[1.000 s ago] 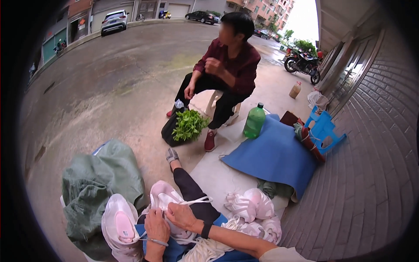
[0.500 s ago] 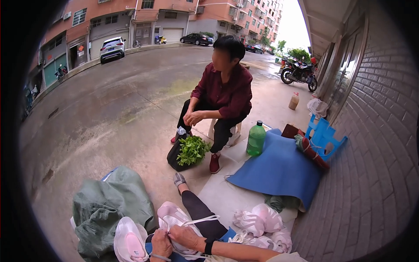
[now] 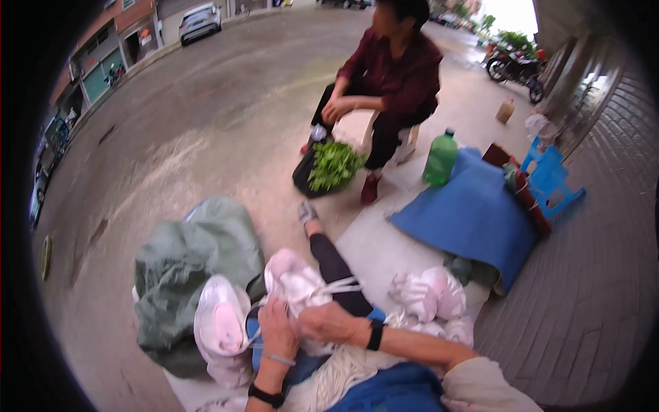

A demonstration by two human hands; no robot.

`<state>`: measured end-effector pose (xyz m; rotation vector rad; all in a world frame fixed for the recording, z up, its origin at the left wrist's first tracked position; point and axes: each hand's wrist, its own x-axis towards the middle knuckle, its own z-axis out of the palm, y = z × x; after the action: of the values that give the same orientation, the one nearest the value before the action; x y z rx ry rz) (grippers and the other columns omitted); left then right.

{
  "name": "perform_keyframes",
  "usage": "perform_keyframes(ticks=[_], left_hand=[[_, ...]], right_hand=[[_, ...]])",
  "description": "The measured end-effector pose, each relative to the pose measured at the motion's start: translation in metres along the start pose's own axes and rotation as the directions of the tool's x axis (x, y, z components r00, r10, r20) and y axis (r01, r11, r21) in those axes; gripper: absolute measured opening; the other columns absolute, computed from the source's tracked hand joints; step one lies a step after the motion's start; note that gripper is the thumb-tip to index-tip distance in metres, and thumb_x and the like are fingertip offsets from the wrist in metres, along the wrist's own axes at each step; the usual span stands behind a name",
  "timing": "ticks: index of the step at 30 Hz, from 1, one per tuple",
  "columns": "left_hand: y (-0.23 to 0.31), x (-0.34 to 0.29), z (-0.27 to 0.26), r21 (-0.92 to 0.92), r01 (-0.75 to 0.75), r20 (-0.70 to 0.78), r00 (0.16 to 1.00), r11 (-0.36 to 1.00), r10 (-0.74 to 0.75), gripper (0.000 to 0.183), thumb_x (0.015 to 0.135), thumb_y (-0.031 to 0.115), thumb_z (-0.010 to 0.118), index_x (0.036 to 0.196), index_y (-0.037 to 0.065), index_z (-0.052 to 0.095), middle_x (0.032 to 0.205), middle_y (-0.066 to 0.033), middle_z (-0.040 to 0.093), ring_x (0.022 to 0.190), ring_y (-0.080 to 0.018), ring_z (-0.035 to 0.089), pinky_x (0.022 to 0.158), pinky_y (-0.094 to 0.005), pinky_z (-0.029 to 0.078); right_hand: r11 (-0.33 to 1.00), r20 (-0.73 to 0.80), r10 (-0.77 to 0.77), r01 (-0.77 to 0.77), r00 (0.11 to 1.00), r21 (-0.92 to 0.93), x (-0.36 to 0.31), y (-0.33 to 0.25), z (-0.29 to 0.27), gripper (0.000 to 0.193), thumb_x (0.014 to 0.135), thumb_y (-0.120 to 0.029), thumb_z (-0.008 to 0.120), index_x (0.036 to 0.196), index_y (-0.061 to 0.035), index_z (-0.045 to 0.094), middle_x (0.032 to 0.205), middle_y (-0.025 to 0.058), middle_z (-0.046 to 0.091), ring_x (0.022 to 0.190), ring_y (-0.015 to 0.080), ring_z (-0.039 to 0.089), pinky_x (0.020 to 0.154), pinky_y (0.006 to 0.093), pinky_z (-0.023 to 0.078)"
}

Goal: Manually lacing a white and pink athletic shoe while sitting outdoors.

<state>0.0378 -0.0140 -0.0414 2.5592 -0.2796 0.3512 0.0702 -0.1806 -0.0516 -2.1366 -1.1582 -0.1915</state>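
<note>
1. Since the earlier frames our view has tipped down & swung a bit: the seated person (image 3: 391, 75) now sits at the top edge, head partly cut off, and our lap fills more of the lower frame. Hands have kept to the same shoe throughout.
2. We see our left hand (image 3: 278, 336) w/ fingers curled shut on the near edge of the pink-white shoe (image 3: 295, 288), which lies on our lap against the black-legginged leg (image 3: 336, 264).
3. Our right hand (image 3: 329, 323) lies just beside the left, touching the same shoe; fingers bent down onto its upper & pinched on it. Dark band on the right wrist (image 3: 375, 334).
4. White laces (image 3: 336, 287) run from the shoe across the leg, to the right of the hands.
5. Second shoe (image 3: 221, 326), sole-opening up w/ pink insole showing, is just left of our left hand.
6. Green sack (image 3: 185, 268) slumps on the concrete behind that shoe.
7. More pink-white shoes (image 3: 429, 295) heaped to our right, near the blue cloth (image 3: 467, 216).
8. Green bottle (image 3: 440, 158) stands at the cloth's far edge; blue plastic stool (image 3: 552, 180) by the brick wall.
9. Seated person: maroon top, hands together, black bag of leafy greens (image 3: 333, 166) at their feet.
</note>
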Motion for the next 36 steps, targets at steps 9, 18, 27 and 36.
perform_keyframes(ticks=[9,18,27,36], left_hand=[[0.001,-0.044,0.029,0.236,-0.049,0.322,0.946,0.97,-0.03,0.075,0.079,0.006,0.058,0.143,-0.007,0.022,0.147,-0.0273,0.025,0.138,-0.0422,0.026,0.111,-0.0574,0.019],[-0.012,-0.052,0.027,0.289,-0.153,0.336,0.941,0.945,0.05,0.078,0.078,0.018,0.066,0.142,-0.002,0.027,0.147,-0.0225,0.029,0.139,-0.0344,0.026,0.109,-0.06,0.022],[-0.004,-0.036,0.01,0.218,-0.142,0.317,0.946,0.966,0.068,0.063,0.082,0.006,0.053,0.141,-0.001,0.031,0.144,-0.0225,0.034,0.131,-0.0355,0.041,0.108,-0.0615,0.021],[-0.02,-0.04,0.019,0.26,-0.182,0.254,0.961,0.948,0.114,0.056,0.083,0.009,0.055,0.136,0.001,0.039,0.14,-0.0212,0.04,0.126,-0.0359,0.045,0.108,-0.0594,0.023]], right_hand=[[0.995,0.025,0.094,-0.094,0.995,0.02,0.009,-0.011,-0.028,0.016,0.081,-0.019,0.064,0.084,-0.0048,0.057,0.085,0.0095,0.055,0.069,0.0254,0.062,0.052,0.036,0.05],[0.948,0.167,0.236,-0.265,0.957,0.178,0.006,-0.002,0.0,0.022,0.093,-0.02,0.051,0.083,-0.0009,0.057,0.084,0.0162,0.06,0.079,0.0336,0.06,0.07,0.0403,0.048],[0.889,0.229,0.38,-0.422,0.896,0.176,-0.022,0.0,-0.05,0.03,0.086,-0.03,0.061,0.071,-0.0049,0.055,0.065,0.016,0.06,0.061,0.0365,0.06,0.056,0.0438,0.047],[0.93,0.303,0.362,-0.318,0.882,-0.187,-0.013,-0.011,-0.032,0.038,0.073,-0.028,0.072,0.093,-0.0043,0.05,0.084,0.0135,0.062,0.07,0.0311,0.064,0.057,0.0396,0.05]])
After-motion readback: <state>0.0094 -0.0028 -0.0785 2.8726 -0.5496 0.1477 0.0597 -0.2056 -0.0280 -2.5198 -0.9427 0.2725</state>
